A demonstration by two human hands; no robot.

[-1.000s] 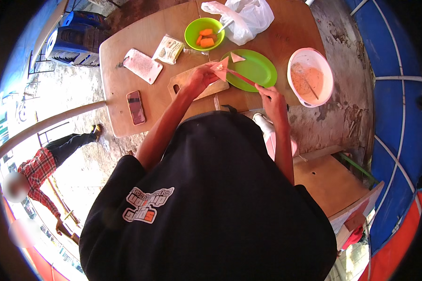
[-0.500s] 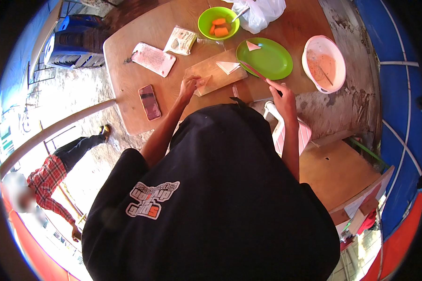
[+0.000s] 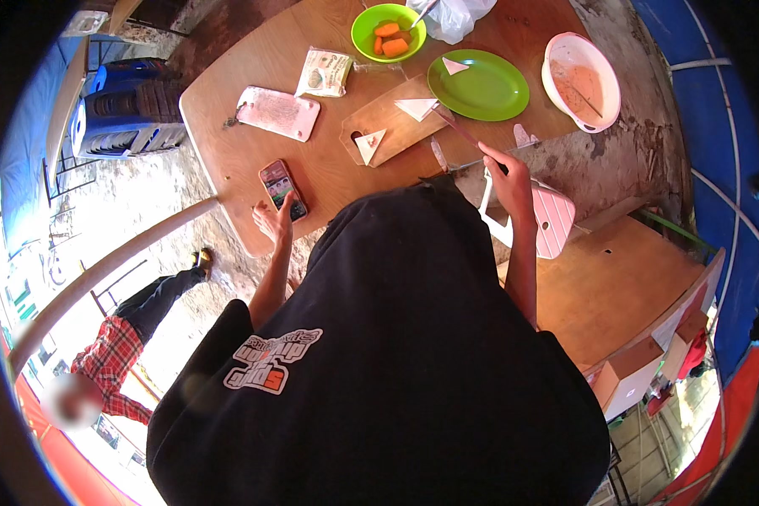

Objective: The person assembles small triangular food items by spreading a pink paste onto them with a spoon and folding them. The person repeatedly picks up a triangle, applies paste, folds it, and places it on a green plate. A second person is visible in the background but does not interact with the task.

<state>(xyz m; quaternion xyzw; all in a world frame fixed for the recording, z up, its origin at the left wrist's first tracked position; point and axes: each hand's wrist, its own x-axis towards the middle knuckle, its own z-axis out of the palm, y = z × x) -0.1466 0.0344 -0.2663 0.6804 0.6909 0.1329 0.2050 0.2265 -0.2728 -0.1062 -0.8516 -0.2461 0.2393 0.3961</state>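
My left hand (image 3: 275,221) is at the table's near left, fingers spread, its thumb on the lit screen of a phone (image 3: 280,181) lying flat. In my right hand (image 3: 509,179) is a thin, dark reddish knife (image 3: 460,129), its tip pointing to the wooden cutting board (image 3: 388,120). On that board lie two pale triangular pieces: a small folded triangle (image 3: 368,148) near the holed end and a white triangle (image 3: 415,107) near the knife tip. A green oval plate (image 3: 489,88) beyond the knife holds another small triangle (image 3: 454,67).
Farther back are a green bowl (image 3: 358,40) of orange chunks with a spoon, a white plastic bag (image 3: 454,18), a printed packet (image 3: 324,72) and a whitish-pink slab (image 3: 277,113). A pink bowl (image 3: 613,97) of orange mixture stands right. A person in a plaid shirt (image 3: 110,350) is at left.
My left hand has left the cutting board and moved down-left to the phone, whose screen now shows pictures. A small triangle is uncovered on the board. My right hand still holds the knife.
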